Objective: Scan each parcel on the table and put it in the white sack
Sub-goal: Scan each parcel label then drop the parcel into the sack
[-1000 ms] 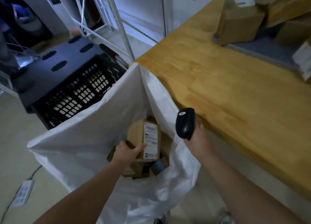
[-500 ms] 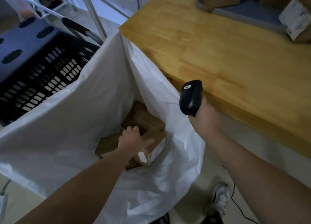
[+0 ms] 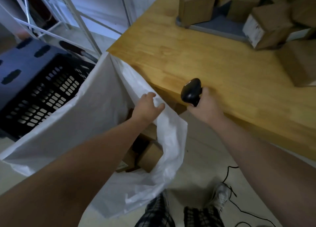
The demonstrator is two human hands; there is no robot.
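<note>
Lifted out of the white sack (image 3: 85, 124), the left hand (image 3: 147, 107) hovers at its rim, fingers loose, holding nothing. One black crate (image 3: 42, 90) stands far left. At least two parcels (image 3: 148, 155) lie inside the sack. The right hand (image 3: 203, 107) grips one black scanner (image 3: 191, 91) over the wooden worktop (image 3: 205, 59), where at least five further parcels (image 3: 266, 27) crowd the far corner, above a pale floor (image 3: 205, 150).

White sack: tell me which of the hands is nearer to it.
Left. The left hand is at the rim of the white sack; the right hand grips the scanner at the table edge, apart from the sack.
</note>
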